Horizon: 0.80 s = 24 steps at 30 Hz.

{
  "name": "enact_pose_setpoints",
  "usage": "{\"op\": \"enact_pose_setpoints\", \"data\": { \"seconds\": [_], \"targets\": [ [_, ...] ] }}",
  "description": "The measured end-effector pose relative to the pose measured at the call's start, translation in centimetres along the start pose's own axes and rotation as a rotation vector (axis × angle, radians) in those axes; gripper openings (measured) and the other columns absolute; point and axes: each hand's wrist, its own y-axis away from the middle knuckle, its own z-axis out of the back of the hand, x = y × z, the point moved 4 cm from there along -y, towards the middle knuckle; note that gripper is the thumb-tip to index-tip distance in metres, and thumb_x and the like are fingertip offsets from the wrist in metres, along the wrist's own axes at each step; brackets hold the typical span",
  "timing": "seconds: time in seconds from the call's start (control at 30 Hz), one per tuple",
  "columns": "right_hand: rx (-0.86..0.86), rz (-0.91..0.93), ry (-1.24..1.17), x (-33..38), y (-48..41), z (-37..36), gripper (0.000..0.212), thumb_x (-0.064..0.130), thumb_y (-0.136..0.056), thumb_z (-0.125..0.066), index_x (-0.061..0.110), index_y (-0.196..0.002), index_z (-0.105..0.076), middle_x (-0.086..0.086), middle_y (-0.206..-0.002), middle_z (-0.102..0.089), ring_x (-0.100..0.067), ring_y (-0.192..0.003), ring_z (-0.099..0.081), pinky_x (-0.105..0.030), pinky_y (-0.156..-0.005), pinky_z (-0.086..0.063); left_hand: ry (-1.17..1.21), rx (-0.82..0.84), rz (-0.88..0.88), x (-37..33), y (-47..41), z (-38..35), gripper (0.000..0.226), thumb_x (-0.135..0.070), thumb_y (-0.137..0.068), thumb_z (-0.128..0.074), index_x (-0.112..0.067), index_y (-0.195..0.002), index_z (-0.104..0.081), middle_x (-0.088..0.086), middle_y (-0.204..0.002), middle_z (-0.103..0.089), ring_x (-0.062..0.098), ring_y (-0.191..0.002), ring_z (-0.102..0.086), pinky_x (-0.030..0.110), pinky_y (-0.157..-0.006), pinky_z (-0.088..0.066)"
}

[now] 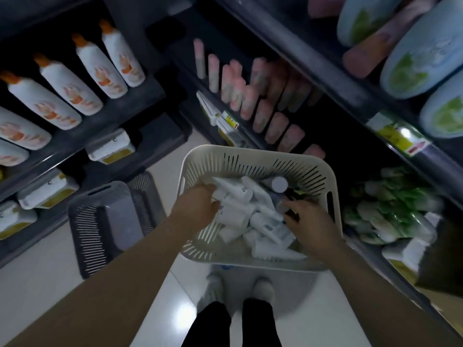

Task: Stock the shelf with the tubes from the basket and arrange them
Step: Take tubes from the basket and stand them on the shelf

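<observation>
Dark shelf [338, 78] runs along the right, a 2nd rack on the left. Right rack: big pale blue tubs [426, 51] on top, pink tubes [260, 113] standing in rows 1 level down, green packs [390, 209] below that. Left rack: white bottles [82, 78] with orange caps, lined up.

White slotted basket [250, 152] sits in front of the person, just beside the pink-tube level. Grey basket [110, 221] lies upside down on the floor to its left.

White tubes [240, 211] are in a loose pile inside the white basket, none lined up.

Both hands are in the basket. Left hand [198, 206]: fingers bent down onto the white tubes, touching them; grip or not, can't tell, too blurred. Right hand [308, 221]: fingers curled over a dark item [292, 215] at the right side of the pile; can't tell if it's pinched.
</observation>
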Motion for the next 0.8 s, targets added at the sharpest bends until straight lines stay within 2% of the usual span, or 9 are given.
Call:
{"op": "enact_pose_setpoints", "data": {
  "seconds": [0.07, 0.2, 0.33, 0.47, 0.57, 0.67, 0.8],
  "targets": [
    [0.016, -0.026, -0.01, -0.8, -1.0, -1.2, 0.038, 0.021, -0.097, -0.052, 0.015, -0.134, -0.052, -0.006, -0.131, -0.058, -0.026, -0.115, -0.055, -0.038, -0.095, -0.046, -0.017, 0.0, -0.03, -0.1, -2.0, -1.4, 0.048, -0.027, -0.095, -0.051, -0.012, -0.139, -0.042, 0.009, -0.141, -0.047, 0.023, -0.128, -0.044, 0.033, -0.108, -0.034],
    [0.0, -0.021, -0.066, -1.9, -2.8, -3.0, 0.034, 0.018, -0.096, -0.054, 0.01, -0.13, -0.055, -0.011, -0.127, -0.06, -0.028, -0.113, -0.055, -0.042, -0.095, -0.045, -0.118, 0.021, -0.06, -0.3, -6.0, -4.2, 0.052, -0.021, -0.092, -0.053, -0.016, -0.142, -0.038, 0.009, -0.142, -0.045, 0.026, -0.129, -0.043, 0.033, -0.108, -0.031],
    [-0.024, 0.022, -0.04, -2.8, -4.6, -4.2, 0.032, 0.013, -0.092, -0.058, 0.003, -0.123, -0.06, -0.017, -0.11, -0.065, -0.033, -0.101, -0.059, -0.041, -0.082, -0.049, -0.271, 0.079, -0.112, 0.2, -9.5, -6.6, 0.064, -0.015, -0.082, -0.057, -0.027, -0.141, -0.038, 0.003, -0.14, -0.047, 0.028, -0.127, -0.042, 0.043, -0.105, -0.036],
    [-0.044, 0.041, -0.072, -3.6, -5.7, -4.8, 0.031, 0.008, -0.09, -0.06, 0.002, -0.12, -0.063, -0.019, -0.109, -0.066, -0.035, -0.099, -0.06, -0.04, -0.081, -0.048, -0.338, 0.189, -0.185, -0.3, -11.3, -8.6, 0.065, -0.012, -0.086, -0.053, -0.024, -0.146, -0.03, 0.003, -0.148, -0.037, 0.028, -0.134, -0.033, 0.041, -0.103, -0.033],
    [-0.026, 0.025, -0.087, -4.1, -6.3, -5.3, 0.034, 0.011, -0.092, -0.057, 0.005, -0.125, -0.059, -0.017, -0.117, -0.064, -0.032, -0.105, -0.058, -0.037, -0.085, -0.046, -0.35, 0.127, -0.216, -0.5, -12.0, -9.2, 0.058, -0.014, -0.087, -0.054, -0.02, -0.141, -0.034, 0.005, -0.138, -0.047, 0.028, -0.125, -0.043, 0.038, -0.096, -0.036],
    [-0.015, 0.015, -0.109, -4.6, -6.8, -5.6, 0.039, 0.014, -0.093, -0.057, 0.008, -0.131, -0.055, -0.015, -0.127, -0.06, -0.03, -0.115, -0.055, -0.036, -0.093, -0.044, -0.376, 0.085, -0.252, -0.2, -11.9, -9.0, 0.054, -0.017, -0.085, -0.053, -0.02, -0.137, -0.039, 0.005, -0.129, -0.055, 0.029, -0.115, -0.051, 0.038, -0.095, -0.034],
    [-0.02, 0.01, -0.115, -4.7, -7.1, -5.6, 0.038, 0.012, -0.092, -0.058, 0.007, -0.13, -0.056, -0.015, -0.127, -0.06, -0.031, -0.116, -0.055, -0.038, -0.096, -0.045, -0.545, 0.108, -0.244, 0.3, -10.3, -8.0, 0.048, -0.024, -0.084, -0.054, -0.022, -0.13, -0.043, 0.003, -0.114, -0.062, 0.029, -0.106, -0.057, 0.042, -0.095, -0.038]
  ]
}}
